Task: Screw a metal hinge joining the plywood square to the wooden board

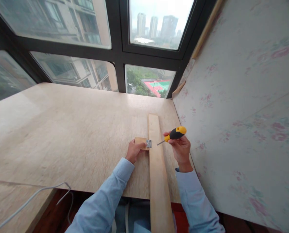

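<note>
A small wooden block (139, 140) lies against the left edge of a long wooden board (156, 168), with a silver metal hinge (149, 143) spanning the joint between them. My left hand (135, 150) is closed on the block, its thumb beside the hinge. To the right of the board, my right hand (180, 148) holds a yellow and black screwdriver (175, 133) by its handle. The screwdriver is tilted, its tip pointing down and left over the board, a short way right of the hinge and apart from it.
The board rests on a pale beige tabletop (73, 136) and sticks out past the front edge toward me. A white cable (35, 195) hangs at the lower left. Dark-framed windows (117, 55) stand behind, and a floral-papered wall (243, 129) rises close on the right.
</note>
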`<action>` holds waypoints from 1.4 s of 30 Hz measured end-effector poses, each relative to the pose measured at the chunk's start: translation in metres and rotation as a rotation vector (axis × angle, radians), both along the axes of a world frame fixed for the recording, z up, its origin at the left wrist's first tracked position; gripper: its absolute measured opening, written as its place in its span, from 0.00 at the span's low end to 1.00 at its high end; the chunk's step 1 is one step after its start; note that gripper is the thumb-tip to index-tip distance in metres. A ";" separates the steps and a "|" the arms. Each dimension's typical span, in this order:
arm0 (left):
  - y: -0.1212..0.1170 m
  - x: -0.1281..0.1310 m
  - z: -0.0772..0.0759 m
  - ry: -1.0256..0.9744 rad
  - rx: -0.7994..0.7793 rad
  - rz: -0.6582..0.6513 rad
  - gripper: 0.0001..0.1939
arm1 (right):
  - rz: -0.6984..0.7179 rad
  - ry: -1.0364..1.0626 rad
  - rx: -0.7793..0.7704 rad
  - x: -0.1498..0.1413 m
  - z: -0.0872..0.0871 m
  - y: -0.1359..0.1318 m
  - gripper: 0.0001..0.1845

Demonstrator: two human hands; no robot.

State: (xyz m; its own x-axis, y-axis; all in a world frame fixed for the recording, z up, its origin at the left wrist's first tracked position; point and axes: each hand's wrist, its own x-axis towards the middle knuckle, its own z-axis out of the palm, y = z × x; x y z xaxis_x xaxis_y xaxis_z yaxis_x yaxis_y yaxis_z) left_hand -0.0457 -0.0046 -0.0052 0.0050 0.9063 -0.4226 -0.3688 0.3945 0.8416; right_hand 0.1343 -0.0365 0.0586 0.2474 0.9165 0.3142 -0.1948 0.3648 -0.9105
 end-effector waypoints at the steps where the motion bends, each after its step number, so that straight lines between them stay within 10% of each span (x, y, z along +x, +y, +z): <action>1: 0.000 0.000 0.000 0.001 -0.002 0.001 0.20 | 0.004 0.015 0.015 -0.001 0.001 0.000 0.14; 31: -0.002 0.001 0.005 -0.007 0.013 0.001 0.19 | 0.076 -0.088 -0.004 -0.019 -0.003 0.006 0.14; 38: -0.003 0.001 0.004 -0.010 0.031 -0.002 0.18 | -0.066 -0.351 0.028 -0.018 -0.003 0.012 0.22; 42: -0.003 0.001 0.003 -0.007 0.034 0.004 0.19 | 0.099 -0.383 0.007 -0.015 0.010 0.013 0.31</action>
State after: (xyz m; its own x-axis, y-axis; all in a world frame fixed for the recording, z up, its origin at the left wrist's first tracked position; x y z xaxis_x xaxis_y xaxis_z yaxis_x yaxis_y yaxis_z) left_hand -0.0449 -0.0073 -0.0022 0.0045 0.9200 -0.3919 -0.3765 0.3646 0.8516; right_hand 0.1193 -0.0235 0.0687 0.0216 0.9278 0.3725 0.1235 0.3672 -0.9219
